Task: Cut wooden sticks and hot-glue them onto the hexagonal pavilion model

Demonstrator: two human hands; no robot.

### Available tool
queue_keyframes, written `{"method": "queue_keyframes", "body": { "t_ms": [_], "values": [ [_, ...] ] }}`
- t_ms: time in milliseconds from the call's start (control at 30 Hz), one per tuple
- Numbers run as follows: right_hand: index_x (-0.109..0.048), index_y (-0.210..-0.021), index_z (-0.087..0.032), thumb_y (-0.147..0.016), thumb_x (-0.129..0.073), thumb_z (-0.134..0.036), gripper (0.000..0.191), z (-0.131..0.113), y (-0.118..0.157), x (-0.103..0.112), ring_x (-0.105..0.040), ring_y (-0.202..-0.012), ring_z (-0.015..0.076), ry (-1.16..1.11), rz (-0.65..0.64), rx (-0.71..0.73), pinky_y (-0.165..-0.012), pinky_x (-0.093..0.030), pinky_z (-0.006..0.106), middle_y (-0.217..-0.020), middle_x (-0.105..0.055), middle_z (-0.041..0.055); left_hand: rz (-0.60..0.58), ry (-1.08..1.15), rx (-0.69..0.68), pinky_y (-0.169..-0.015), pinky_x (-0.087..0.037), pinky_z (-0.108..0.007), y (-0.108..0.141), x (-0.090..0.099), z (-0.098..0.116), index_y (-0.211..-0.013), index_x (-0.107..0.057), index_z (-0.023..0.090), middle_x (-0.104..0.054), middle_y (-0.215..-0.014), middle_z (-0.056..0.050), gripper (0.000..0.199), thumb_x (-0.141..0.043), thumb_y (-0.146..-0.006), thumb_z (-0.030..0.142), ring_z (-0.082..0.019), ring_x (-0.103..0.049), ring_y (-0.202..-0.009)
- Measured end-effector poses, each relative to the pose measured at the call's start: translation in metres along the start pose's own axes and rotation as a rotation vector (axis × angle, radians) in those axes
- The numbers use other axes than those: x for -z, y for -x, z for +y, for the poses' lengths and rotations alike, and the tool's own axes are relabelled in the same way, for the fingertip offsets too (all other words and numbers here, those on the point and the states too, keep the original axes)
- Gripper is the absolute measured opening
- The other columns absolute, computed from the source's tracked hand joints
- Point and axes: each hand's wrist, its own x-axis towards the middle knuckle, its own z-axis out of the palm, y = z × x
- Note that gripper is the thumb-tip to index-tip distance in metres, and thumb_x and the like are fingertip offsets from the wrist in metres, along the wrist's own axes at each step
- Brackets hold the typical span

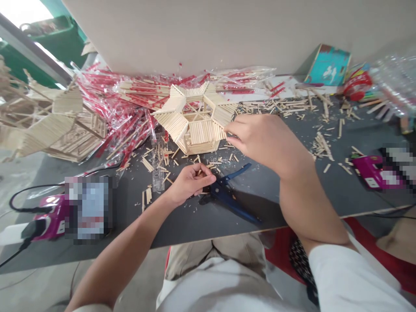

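White sleeves (351, 277) lead to bare forearms. Right hand (263, 143): fingers spread, tips touching the roof edge of a popsicle-stick pavilion model (198, 130), standing on the grey tabletop (182, 221). Left hand (190, 182): fingers curled shut, contents hidden, just beside blue-handled pliers (224, 193).

Pixelated patch (88, 208) on magenta device (52, 219)

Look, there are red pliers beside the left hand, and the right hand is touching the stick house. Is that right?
Not quite: the pliers are blue, not red. The head view shows the blue-handled pliers beside the left hand, and the right hand is touching the stick house.
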Motion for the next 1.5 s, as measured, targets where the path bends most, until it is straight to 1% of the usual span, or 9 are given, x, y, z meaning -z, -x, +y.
{"method": "queue_keyframes", "body": {
  "t_ms": [100,200,433,567,733,900,1067,1367,1500],
  "values": [
    [-0.074,-0.11,-0.016,-0.1,-0.058,-0.019,0.019,0.005,0.0,-0.001,-0.066,-0.085,0.0244,-0.068,0.005,-0.004,-0.07,-0.038,0.036,-0.097,-0.075,0.0106,-0.001,-0.001,-0.002,-0.039,-0.031,-0.017,0.0,0.001,0.0,-0.084,-0.062,0.016,-0.046,-0.06,0.01,0.048,-0.094,-0.076,0.051,-0.001,-0.035,-0.041],
    [-0.073,-0.114,-0.017,-0.1,-0.062,-0.02,0.018,0.01,0.0,-0.002,-0.067,-0.088,0.024,-0.141,0.02,0.018,-0.075,-0.04,0.036,-0.1,-0.075,0.009,-0.004,-0.01,0.0,-0.04,-0.032,-0.017,0.001,0.001,0.001,-0.084,-0.062,0.016,-0.046,-0.059,0.01,0.048,-0.093,-0.077,0.051,-0.002,-0.036,-0.042],
    [-0.074,-0.102,-0.018,-0.105,-0.054,-0.021,0.021,0.014,-0.003,-0.004,-0.065,-0.084,0.0207,-0.159,0.015,0.073,-0.075,-0.04,0.035,-0.094,-0.072,0.0065,-0.009,-0.016,-0.01,-0.041,-0.033,-0.017,0.001,0.001,-0.001,-0.084,-0.062,0.016,-0.039,-0.053,0.012,0.046,-0.092,-0.08,0.051,-0.002,-0.032,-0.041],
    [-0.074,-0.103,-0.018,-0.106,-0.054,-0.021,0.02,0.014,-0.002,-0.004,-0.066,-0.088,0.0213,-0.155,0.01,0.066,-0.075,-0.041,0.035,-0.097,-0.073,0.0074,-0.012,0.001,-0.012,-0.04,-0.032,-0.017,-0.001,0.001,-0.004,-0.084,-0.061,0.017,-0.035,-0.051,0.014,0.046,-0.091,-0.08,0.051,-0.002,-0.029,-0.04],
    [-0.074,-0.111,-0.017,-0.105,-0.057,-0.019,0.018,0.015,-0.002,-0.005,-0.068,-0.09,0.0223,-0.15,0.01,0.071,-0.076,-0.043,0.035,-0.102,-0.074,0.0088,-0.017,-0.013,-0.021,-0.041,-0.032,-0.017,-0.001,0.001,-0.005,-0.085,-0.062,0.017,-0.038,-0.053,0.013,0.047,-0.091,-0.08,0.053,-0.002,-0.03,-0.041],
    [-0.073,-0.11,-0.018,-0.104,-0.058,-0.019,0.017,0.015,-0.003,-0.006,-0.068,-0.088,0.0218,-0.132,0.016,0.06,-0.075,-0.042,0.034,-0.101,-0.074,0.0077,-0.004,-0.036,-0.01,-0.04,-0.032,-0.016,0.001,0.001,-0.003,-0.085,-0.062,0.016,-0.045,-0.059,0.01,0.051,-0.091,-0.078,0.057,-0.001,-0.033,-0.042],
    [-0.073,-0.111,-0.017,-0.105,-0.056,-0.02,0.018,0.015,-0.003,-0.005,-0.068,-0.09,0.0226,-0.142,0.001,0.076,-0.074,-0.041,0.035,-0.103,-0.073,0.0087,-0.009,-0.029,-0.016,-0.04,-0.032,-0.016,0.001,0.0,-0.003,-0.084,-0.062,0.016,-0.044,-0.056,0.011,0.047,-0.09,-0.081,0.053,-0.002,-0.033,-0.041],
    [-0.074,-0.098,-0.018,-0.106,-0.052,-0.022,0.024,0.016,-0.004,-0.006,-0.065,-0.086,0.0211,-0.132,-0.017,0.107,-0.071,-0.039,0.034,-0.097,-0.071,0.0086,-0.001,-0.034,0.005,-0.041,-0.034,-0.017,0.001,-0.001,-0.001,-0.084,-0.062,0.017,-0.04,-0.053,0.012,0.051,-0.091,-0.078,0.057,-0.002,-0.032,-0.041],
    [-0.072,-0.102,-0.018,-0.104,-0.053,-0.02,0.019,0.018,-0.005,-0.007,-0.066,-0.088,0.0215,-0.194,-0.001,0.115,-0.073,-0.04,0.034,-0.098,-0.072,0.0084,-0.011,-0.034,-0.002,-0.041,-0.032,-0.017,0.001,0.0,-0.002,-0.084,-0.061,0.017,-0.038,-0.053,0.012,0.05,-0.09,-0.079,0.058,-0.002,-0.031,-0.042]
  ]
}}
